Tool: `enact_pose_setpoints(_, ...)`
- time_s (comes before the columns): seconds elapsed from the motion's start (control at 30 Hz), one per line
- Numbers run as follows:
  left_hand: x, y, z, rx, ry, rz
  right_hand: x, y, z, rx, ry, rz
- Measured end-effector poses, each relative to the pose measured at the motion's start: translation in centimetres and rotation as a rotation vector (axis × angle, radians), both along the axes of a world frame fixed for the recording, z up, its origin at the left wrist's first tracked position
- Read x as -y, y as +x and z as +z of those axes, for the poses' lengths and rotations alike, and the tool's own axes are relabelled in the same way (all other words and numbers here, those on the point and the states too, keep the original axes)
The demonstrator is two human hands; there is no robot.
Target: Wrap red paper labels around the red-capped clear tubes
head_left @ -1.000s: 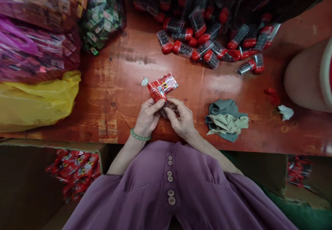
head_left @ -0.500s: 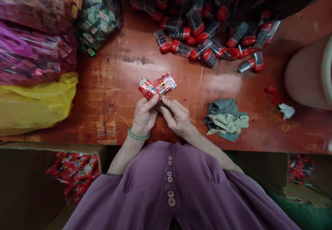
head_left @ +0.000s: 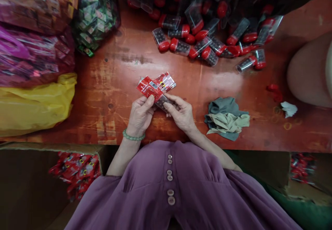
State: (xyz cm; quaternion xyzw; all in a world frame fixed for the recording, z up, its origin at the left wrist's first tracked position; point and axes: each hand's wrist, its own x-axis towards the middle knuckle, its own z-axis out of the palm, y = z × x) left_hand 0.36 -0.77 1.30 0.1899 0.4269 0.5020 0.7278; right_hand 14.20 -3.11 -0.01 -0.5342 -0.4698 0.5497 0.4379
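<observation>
My left hand (head_left: 141, 113), with a green bead bracelet at the wrist, pinches the lower side of a red printed packet (head_left: 152, 89) between thumb and fingers. The packet has a barcode on its red part and a dark, dotted part at its lower right end. My right hand (head_left: 181, 111) grips that dark end, thumb on top. Just behind the held packet lie more red packets (head_left: 167, 81) with a pink and yellow print, partly covered by it. Whether the dark part is a separate piece, I cannot tell.
Several clear tubes with red caps (head_left: 181, 47) lie at the back of the wooden table (head_left: 124, 95). Filled bags and a yellow bag (head_left: 33, 105) line the left. Crumpled cloths (head_left: 227, 117), a white scrap (head_left: 288, 109) and a bucket (head_left: 308, 71) are on the right. Red packets (head_left: 77, 171) sit in a box below.
The hands have spread slightly apart, the left one shifting left. More of the held packet, with its red face and dark dotted end, now shows between them.
</observation>
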Motion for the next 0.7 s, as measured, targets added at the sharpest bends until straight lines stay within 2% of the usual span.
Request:
enact_pose_setpoints(0.23, 0.3, -0.1, -0.6, -0.056, -0.005, 0.088, 0.0, 0.7, 0.2, 0.315, 0.403, 0.060)
enact_pose_setpoints(0.5, 0.8, 1.0, -0.5, -0.068, 0.034, 0.139, 0.3, 1.3, 0.1, 0.361, 0.498, 0.075)
enact_pose_setpoints(0.7, 1.2, 1.6, 0.1, -0.045, 0.047, 0.151, 0.7, 1.6, 0.5, 0.493, 0.670, 0.071)
